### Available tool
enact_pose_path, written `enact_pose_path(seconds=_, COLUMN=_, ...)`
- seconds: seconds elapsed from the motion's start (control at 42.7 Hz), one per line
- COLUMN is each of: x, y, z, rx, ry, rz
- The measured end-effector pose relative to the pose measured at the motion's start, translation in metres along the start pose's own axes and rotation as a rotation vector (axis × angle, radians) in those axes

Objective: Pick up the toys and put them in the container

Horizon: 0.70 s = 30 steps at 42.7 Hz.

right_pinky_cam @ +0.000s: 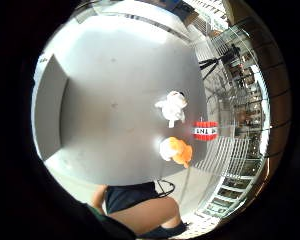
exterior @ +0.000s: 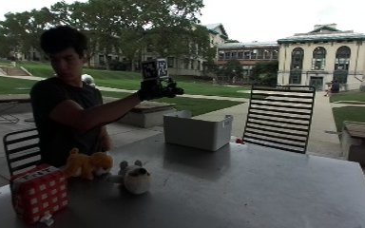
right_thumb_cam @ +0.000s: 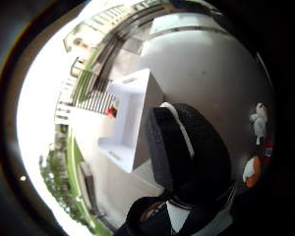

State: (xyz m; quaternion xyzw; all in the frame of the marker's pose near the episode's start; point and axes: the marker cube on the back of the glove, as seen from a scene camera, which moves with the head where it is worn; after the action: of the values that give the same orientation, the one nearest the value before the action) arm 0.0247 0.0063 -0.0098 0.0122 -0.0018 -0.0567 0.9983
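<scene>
We cannot tell how the fingers of our right hand are set: in the outside view the glove sits raised near centre frame, above and left of the container, too dark to read. The white container stands open-topped on the bench, mid-frame. Three toys wait at lower left, well apart from it: an orange plush, a white plush just beside it, and a red TNT block. The plushes look light and soft, so we would take them round the body; the block looks boxy, better held across opposite sides. A small red object beside the container is too small to identify.
</scene>
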Motion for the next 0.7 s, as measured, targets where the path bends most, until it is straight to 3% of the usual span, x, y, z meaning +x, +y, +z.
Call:
enact_pose_path(seconds=0.07, x=0.003, y=-0.006, z=-0.002, rx=0.007, ry=0.022, rz=0.101)
enact_pose_path(seconds=0.375, x=0.042, y=0.045, z=-0.017, rx=0.027, ry=0.104, rz=0.074)
enact_pose_path(seconds=0.703, x=0.192, y=0.147, z=0.0, rx=0.047, ry=0.143, rz=0.23)
